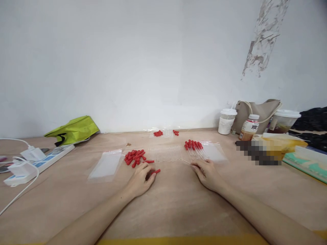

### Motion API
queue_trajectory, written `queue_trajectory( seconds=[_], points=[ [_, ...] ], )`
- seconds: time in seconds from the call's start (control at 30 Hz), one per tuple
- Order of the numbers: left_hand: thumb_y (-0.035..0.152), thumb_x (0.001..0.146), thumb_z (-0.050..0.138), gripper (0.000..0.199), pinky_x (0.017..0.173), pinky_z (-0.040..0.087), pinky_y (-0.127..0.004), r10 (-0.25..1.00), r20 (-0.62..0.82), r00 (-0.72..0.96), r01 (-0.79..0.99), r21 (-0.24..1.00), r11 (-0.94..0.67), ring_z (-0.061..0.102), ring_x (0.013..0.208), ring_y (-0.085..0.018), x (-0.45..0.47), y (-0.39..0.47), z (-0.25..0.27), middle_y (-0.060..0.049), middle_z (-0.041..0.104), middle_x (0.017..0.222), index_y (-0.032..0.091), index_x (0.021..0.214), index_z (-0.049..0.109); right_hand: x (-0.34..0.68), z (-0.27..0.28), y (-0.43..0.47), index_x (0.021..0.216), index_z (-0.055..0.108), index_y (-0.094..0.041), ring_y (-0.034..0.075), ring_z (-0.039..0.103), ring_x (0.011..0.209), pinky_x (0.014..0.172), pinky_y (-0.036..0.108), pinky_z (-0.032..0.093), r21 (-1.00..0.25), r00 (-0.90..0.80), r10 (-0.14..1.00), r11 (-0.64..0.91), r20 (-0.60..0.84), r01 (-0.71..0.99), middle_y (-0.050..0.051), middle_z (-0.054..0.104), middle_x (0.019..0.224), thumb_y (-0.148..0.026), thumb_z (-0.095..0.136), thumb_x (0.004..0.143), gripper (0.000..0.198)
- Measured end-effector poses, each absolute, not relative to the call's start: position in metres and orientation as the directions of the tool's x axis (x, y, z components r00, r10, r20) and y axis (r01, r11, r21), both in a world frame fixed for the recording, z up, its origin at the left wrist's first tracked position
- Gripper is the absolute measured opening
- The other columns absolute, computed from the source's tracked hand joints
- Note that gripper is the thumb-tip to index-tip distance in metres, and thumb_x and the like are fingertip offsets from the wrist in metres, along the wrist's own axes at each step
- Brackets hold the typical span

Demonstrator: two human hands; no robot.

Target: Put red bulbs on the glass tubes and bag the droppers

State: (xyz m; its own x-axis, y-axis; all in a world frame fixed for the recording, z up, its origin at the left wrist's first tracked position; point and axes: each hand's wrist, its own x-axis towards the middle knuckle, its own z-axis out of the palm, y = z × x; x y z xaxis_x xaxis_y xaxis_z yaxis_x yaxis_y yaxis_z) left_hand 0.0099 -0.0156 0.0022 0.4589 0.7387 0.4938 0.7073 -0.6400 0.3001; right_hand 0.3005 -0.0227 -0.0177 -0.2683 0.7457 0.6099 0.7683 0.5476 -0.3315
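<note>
My left hand (143,177) is closed on a red rubber dropper bulb (157,171), which sticks out past the fingertips. Another red bulb (149,161) lies just beyond those fingers, beside a heap of loose red bulbs (134,156). Pinched in my right hand (207,173) is a thin clear dropper tube (187,161), pointing left. Between the hands, a row of clear tubes (166,154) lies side by side. Beyond my right hand rest several droppers with red bulbs fitted (193,145), their clear stems toward me.
Clear zip bags lie left (106,165) and right (214,152). More red pieces (158,133) sit by the wall. A power strip (38,166) with cables and a green pouch (74,129) are at left. At right stand a cup (227,121), a bottle (249,128) and a bag (258,110).
</note>
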Motion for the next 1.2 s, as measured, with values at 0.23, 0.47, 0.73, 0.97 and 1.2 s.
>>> queue_trajectory(
  seconds=[0.23, 0.47, 0.73, 0.97, 1.2],
  points=[
    [0.018, 0.081, 0.043, 0.01, 0.073, 0.041, -0.032, 0.711, 0.569, 0.413, 0.693, 0.311, -0.651, 0.05, 0.081, -0.018, 0.006, -0.012, 0.004, -0.004, 0.054, 0.083, 0.018, 0.078, 0.053, 0.295, -0.012, -0.03, 0.088, 0.055, -0.02, 0.016, 0.056, 0.076, 0.079, 0.035, 0.031, -0.332, -0.281, 0.739, 0.563, 0.612, 0.757, 0.003, 0.063, 0.081, -0.02, 0.036, 0.084, 0.02],
    [0.023, 0.077, 0.054, 0.019, 0.075, 0.042, -0.033, 0.753, 0.45, 0.48, 0.668, 0.369, -0.646, 0.053, 0.084, -0.02, 0.01, -0.014, 0.004, -0.005, 0.057, 0.092, 0.02, 0.095, 0.059, 0.283, -0.005, -0.028, 0.082, 0.05, -0.019, 0.016, 0.052, 0.075, 0.074, 0.033, 0.036, -0.288, -0.412, 0.698, 0.654, 0.585, 0.699, 0.004, 0.058, 0.079, -0.016, 0.034, 0.084, 0.016],
    [0.025, 0.082, 0.047, 0.012, 0.062, 0.042, -0.027, 0.82, 0.43, 0.377, 0.631, 0.529, -0.567, 0.054, 0.07, -0.016, 0.032, -0.008, 0.003, -0.002, 0.059, 0.077, 0.018, 0.08, 0.056, 0.249, -0.003, -0.023, 0.089, 0.051, -0.02, 0.014, 0.055, 0.079, 0.073, 0.029, 0.039, -0.353, -0.358, 0.728, 0.626, 0.584, 0.696, 0.003, 0.061, 0.085, -0.019, 0.032, 0.086, 0.019],
    [0.024, 0.084, 0.044, 0.007, 0.064, 0.041, -0.026, 0.816, 0.411, 0.406, 0.521, 0.63, -0.577, 0.053, 0.071, -0.015, 0.041, -0.021, 0.001, -0.001, 0.057, 0.08, 0.018, 0.085, 0.047, 0.253, -0.01, -0.027, 0.084, 0.054, -0.02, 0.014, 0.053, 0.076, 0.07, 0.028, 0.039, -0.393, -0.321, 0.7, 0.654, 0.638, 0.646, 0.002, 0.058, 0.08, -0.02, 0.039, 0.084, 0.016],
    [0.023, 0.084, 0.043, 0.005, 0.063, 0.04, -0.025, 0.793, 0.4, 0.46, 0.471, 0.647, -0.6, 0.052, 0.069, -0.013, 0.042, -0.02, 0.003, 0.0, 0.055, 0.076, 0.019, 0.083, 0.047, 0.247, -0.011, -0.029, 0.087, 0.055, -0.021, 0.013, 0.052, 0.077, 0.075, 0.03, 0.034, -0.389, -0.384, 0.688, 0.689, 0.616, 0.611, 0.0, 0.06, 0.081, -0.017, 0.039, 0.084, 0.017]
  ],
)
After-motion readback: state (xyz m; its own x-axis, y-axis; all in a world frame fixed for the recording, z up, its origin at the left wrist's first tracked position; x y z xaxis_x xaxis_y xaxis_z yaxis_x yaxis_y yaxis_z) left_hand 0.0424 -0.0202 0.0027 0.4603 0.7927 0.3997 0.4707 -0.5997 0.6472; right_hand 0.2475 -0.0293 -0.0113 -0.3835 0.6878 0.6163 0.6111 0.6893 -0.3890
